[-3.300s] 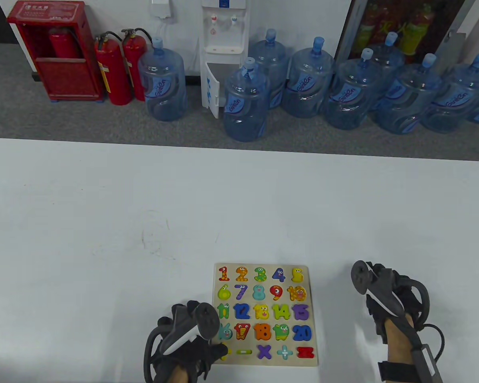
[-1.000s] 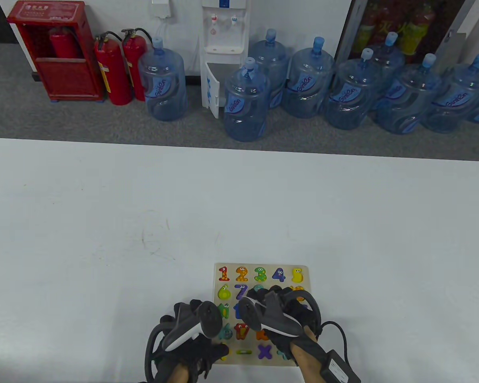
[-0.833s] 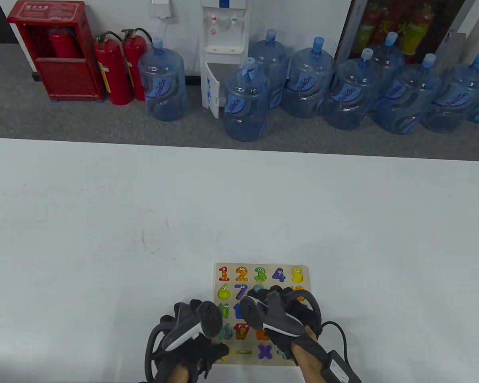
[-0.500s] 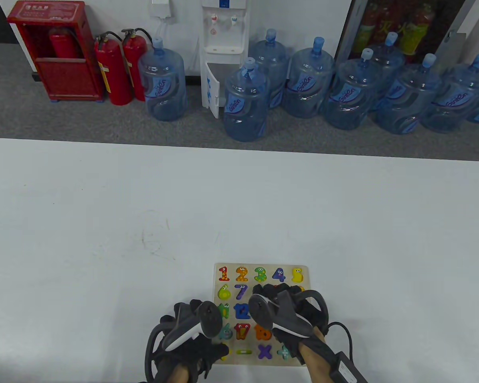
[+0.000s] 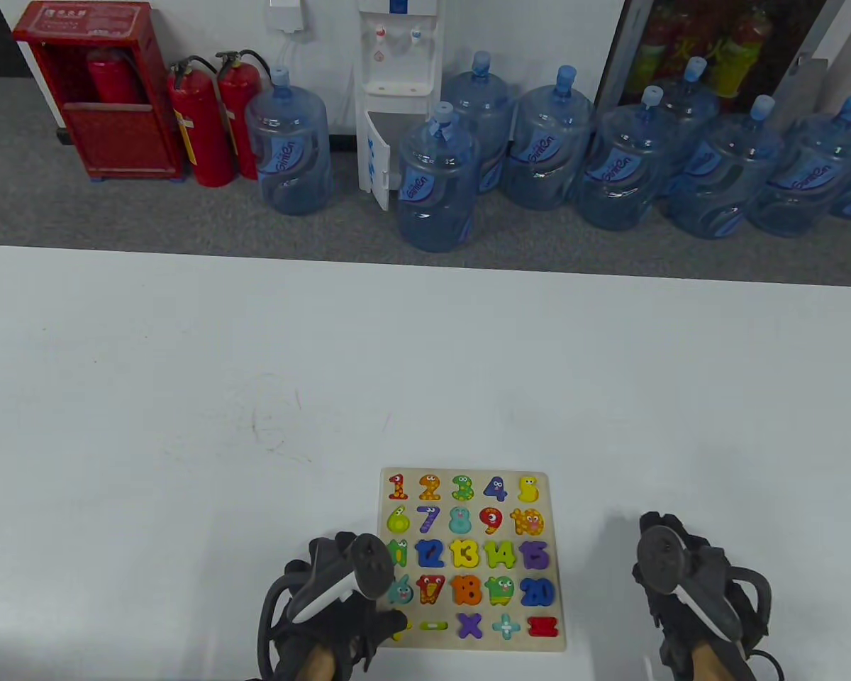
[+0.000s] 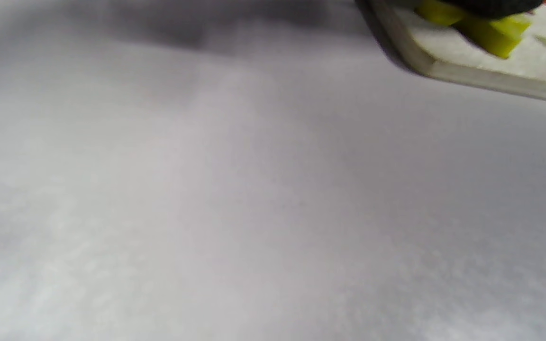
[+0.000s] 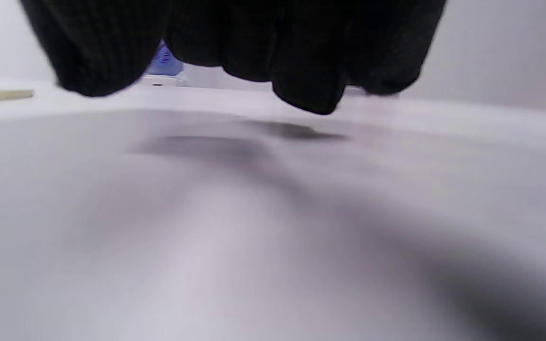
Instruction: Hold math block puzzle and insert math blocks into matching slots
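The wooden math puzzle board [image 5: 557, 539] lies flat near the table's front edge, with coloured number and sign blocks seated in its slots. My left hand [image 5: 369, 624] rests on the board's front left corner, a fingertip over the yellow sign block [image 6: 491, 33]. The board's corner also shows in the left wrist view [image 6: 443, 66]. My right hand [image 5: 670, 603] hovers over bare table to the right of the board and holds nothing; its gloved fingers [image 7: 301, 71] hang curled just above the table.
The white table [image 5: 255, 369] spreads wide behind and to both sides of the board. Beyond its far edge stand several blue water jugs [image 5: 436, 184], a water dispenser [image 5: 397, 92] and red fire extinguishers [image 5: 202, 124].
My right hand has left the middle of the board and moved right and slightly nearer, off the board. The blocks it covered now show seated. The left hand has not moved.
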Action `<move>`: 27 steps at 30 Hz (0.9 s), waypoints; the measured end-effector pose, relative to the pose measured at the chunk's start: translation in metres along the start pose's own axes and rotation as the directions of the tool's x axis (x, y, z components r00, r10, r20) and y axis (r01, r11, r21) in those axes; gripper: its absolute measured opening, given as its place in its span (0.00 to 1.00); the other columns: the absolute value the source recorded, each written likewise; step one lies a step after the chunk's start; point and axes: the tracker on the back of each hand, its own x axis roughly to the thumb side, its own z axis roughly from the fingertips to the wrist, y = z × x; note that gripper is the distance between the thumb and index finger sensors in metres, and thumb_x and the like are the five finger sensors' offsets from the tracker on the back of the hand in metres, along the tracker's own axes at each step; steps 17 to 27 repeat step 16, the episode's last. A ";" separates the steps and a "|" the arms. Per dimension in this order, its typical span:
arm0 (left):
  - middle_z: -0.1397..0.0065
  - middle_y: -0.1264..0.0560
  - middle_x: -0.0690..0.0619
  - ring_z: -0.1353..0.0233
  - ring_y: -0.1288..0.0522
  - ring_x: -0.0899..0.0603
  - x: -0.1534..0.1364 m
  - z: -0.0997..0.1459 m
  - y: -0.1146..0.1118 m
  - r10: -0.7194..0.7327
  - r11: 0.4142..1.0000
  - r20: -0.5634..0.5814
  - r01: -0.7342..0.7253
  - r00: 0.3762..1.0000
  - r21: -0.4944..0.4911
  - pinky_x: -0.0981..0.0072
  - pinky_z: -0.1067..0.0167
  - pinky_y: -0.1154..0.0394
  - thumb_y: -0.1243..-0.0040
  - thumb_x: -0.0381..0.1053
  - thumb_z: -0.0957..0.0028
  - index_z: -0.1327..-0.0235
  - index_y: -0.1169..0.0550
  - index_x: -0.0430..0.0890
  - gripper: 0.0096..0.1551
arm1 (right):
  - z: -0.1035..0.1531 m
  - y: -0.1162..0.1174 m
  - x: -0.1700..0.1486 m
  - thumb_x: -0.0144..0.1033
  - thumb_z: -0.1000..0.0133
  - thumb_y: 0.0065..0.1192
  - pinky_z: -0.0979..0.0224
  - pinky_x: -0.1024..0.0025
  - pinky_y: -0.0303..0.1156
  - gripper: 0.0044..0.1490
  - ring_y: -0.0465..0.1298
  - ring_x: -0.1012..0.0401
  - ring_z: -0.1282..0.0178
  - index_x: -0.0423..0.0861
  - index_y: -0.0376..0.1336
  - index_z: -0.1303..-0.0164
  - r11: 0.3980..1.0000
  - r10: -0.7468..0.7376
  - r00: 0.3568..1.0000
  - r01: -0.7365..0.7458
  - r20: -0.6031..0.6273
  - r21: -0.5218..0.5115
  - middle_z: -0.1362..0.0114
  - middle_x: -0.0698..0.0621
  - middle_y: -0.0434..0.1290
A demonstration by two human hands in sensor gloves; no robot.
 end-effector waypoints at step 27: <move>0.25 0.73 0.49 0.23 0.74 0.29 -0.001 0.000 0.000 -0.001 1.000 0.004 0.001 1.000 0.003 0.24 0.30 0.64 0.51 0.70 0.61 0.27 0.63 0.52 0.58 | 0.006 -0.001 0.014 0.49 0.64 0.62 0.31 0.57 0.70 0.47 0.69 0.52 0.30 0.53 0.55 0.31 0.999 -0.041 0.997 0.038 0.068 0.032 0.24 0.50 0.58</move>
